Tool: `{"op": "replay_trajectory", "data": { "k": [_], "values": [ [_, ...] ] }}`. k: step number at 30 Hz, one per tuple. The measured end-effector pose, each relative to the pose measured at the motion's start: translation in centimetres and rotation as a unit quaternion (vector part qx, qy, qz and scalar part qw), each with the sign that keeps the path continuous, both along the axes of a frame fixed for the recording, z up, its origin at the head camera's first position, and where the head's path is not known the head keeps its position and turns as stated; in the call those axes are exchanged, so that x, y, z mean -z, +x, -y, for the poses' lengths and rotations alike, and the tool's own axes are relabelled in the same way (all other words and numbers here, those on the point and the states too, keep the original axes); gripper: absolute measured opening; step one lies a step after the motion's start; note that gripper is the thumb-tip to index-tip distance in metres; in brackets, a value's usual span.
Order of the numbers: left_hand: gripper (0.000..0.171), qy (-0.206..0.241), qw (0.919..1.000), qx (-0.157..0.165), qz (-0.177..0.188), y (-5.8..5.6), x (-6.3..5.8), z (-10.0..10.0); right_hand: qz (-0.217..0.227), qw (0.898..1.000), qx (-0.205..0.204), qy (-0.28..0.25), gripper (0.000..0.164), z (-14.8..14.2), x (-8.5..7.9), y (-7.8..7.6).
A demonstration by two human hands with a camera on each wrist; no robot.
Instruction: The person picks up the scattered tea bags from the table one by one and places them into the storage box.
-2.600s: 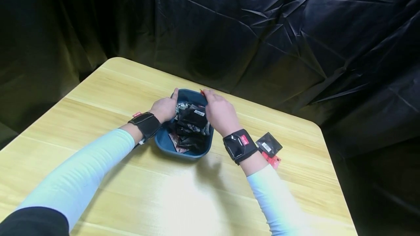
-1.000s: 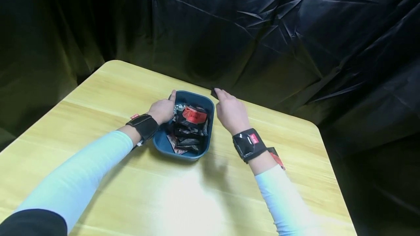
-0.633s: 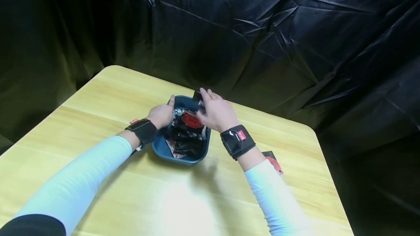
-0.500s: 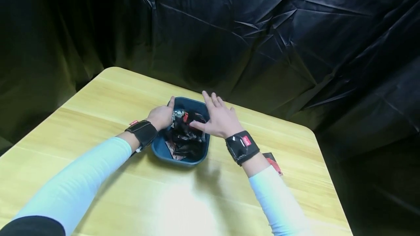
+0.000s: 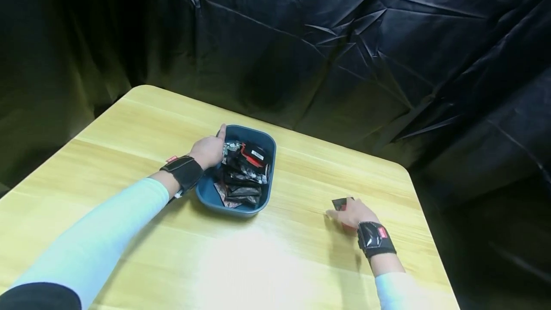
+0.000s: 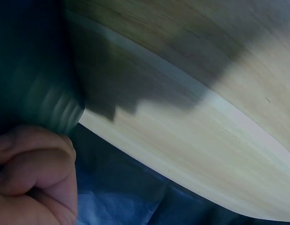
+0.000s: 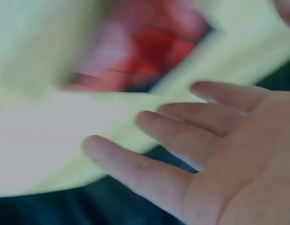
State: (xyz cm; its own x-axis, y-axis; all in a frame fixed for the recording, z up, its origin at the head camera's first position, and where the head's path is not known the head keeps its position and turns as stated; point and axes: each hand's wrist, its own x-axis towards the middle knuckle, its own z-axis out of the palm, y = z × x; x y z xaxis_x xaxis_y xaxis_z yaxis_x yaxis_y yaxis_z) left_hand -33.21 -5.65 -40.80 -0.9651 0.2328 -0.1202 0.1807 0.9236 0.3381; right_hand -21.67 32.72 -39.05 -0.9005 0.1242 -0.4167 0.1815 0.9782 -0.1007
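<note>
My left hand grips the left rim of a dark blue plastic bin, its index finger lying along the edge. In the left wrist view the fingers are curled at the bin's wall. Inside the bin lie several black sachets, with a red-and-black one and a white label on top. Over to the right, my right hand reaches above a red-and-black sachet on the table. The right wrist view shows its fingers spread, apart from the blurred sachet.
The light wooden table has rounded corners, its far edge just behind the bin. A wrinkled black curtain hangs beyond that edge. Strong glare whitens the table's front middle.
My right hand let a black sachet drop onto the pile, then moved right and nearer to the sachet on the table. My left hand has stayed on the bin.
</note>
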Motion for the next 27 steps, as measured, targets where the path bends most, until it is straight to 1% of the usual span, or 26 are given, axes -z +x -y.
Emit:
{"op": "replay_trajectory", "data": {
  "k": [2, 3, 5, 7, 10, 12, 13, 14, 15, 16, 17, 18, 20, 22, 23, 24, 25, 26, 27],
  "values": [
    [0.075, -0.001, 1.0, -0.001, 0.0, 0.0, 0.1, 0.1, -0.01, 1.0, 0.002, 0.0, 0.084, -0.8, 1.3, 0.5],
    [0.075, -0.001, 1.0, -0.002, 0.0, 0.0, 0.2, 0.2, -0.022, 1.0, -0.001, 0.002, 0.079, -1.0, 1.8, 0.6],
    [0.075, 0.0, 1.0, -0.004, -0.002, 0.0, 0.3, 0.3, -0.052, 0.998, -0.023, 0.019, 0.07, -1.1, 2.5, 0.9],
    [0.076, 0.002, 1.0, -0.007, -0.001, 0.0, 0.3, 0.4, -0.095, 0.993, -0.048, 0.042, 0.056, -0.9, 3.2, 1.0],
    [0.076, 0.004, 1.0, -0.009, -0.002, 0.0, 0.3, 0.5, -0.159, 0.981, -0.076, 0.083, 0.036, -0.3, 3.8, 1.1],
    [0.077, 0.002, 1.0, -0.008, -0.001, 0.1, 0.2, 0.5, -0.204, 0.971, -0.088, 0.093, 0.02, 0.6, 3.7, 0.9],
    [0.076, 0.002, 1.0, -0.008, 0.0, 0.1, 0.2, 0.5, -0.227, 0.965, -0.095, 0.09, 0.016, 1.3, 3.4, 0.9],
    [0.076, 0.001, 1.0, -0.008, -0.001, 0.1, 0.2, 0.5, -0.251, 0.959, -0.104, 0.083, 0.017, 2.3, 2.9, 0.8],
    [0.076, 0.0, 1.0, -0.008, -0.002, 0.1, 0.2, 0.4, -0.278, 0.951, -0.117, 0.072, 0.017, 3.4, 2.3, 0.8],
    [0.075, 0.001, 1.0, -0.008, -0.002, 0.1, 0.1, 0.4, -0.309, 0.939, -0.137, 0.058, 0.019, 4.8, 1.6, 0.8],
    [0.075, 0.002, 1.0, -0.008, -0.002, 0.1, 0.1, 0.3, -0.34, 0.925, -0.163, 0.043, 0.022, 6.2, 0.7, 0.8],
    [0.075, 0.002, 0.9999, -0.009, -0.004, 0.0, 0.0, 0.3, -0.37, 0.909, -0.191, 0.029, 0.027, 7.7, -0.2, 0.9],
    [0.076, 0.003, 0.9999, -0.009, -0.009, 0.0, -0.1, 0.1, -0.425, 0.87, -0.248, 0.011, 0.035, 10.7, -2.0, 1.1],
    [0.076, 0.004, 0.9999, -0.009, -0.014, -0.1, -0.2, 0.0, -0.467, 0.832, -0.298, 0.012, 0.036, 13.3, -3.5, 1.2],
    [0.077, 0.003, 0.9998, -0.008, -0.016, -0.1, -0.2, -0.1, -0.479, 0.819, -0.315, 0.017, 0.037, 14.4, -4.2, 1.2],
    [0.077, 0.002, 0.9998, -0.007, -0.018, -0.2, -0.1, -0.2, -0.487, 0.81, -0.326, 0.023, 0.037, 15.3, -4.8, 1.3],
    [0.077, 0.002, 0.9998, -0.005, -0.019, -0.2, -0.1, -0.3, -0.491, 0.804, -0.334, 0.03, 0.037, 16.1, -5.3, 1.3],
    [0.077, 0.002, 0.9998, -0.004, -0.019, -0.2, 0.0, -0.4, -0.488, 0.803, -0.341, 0.036, 0.038, 16.8, -5.8, 1.2],
    [0.078, 0.001, 0.9998, -0.003, -0.018, -0.3, 0.0, -0.5, -0.476, 0.806, -0.348, 0.04, 0.039, 17.4, -6.1, 1.2]
  ]
}}
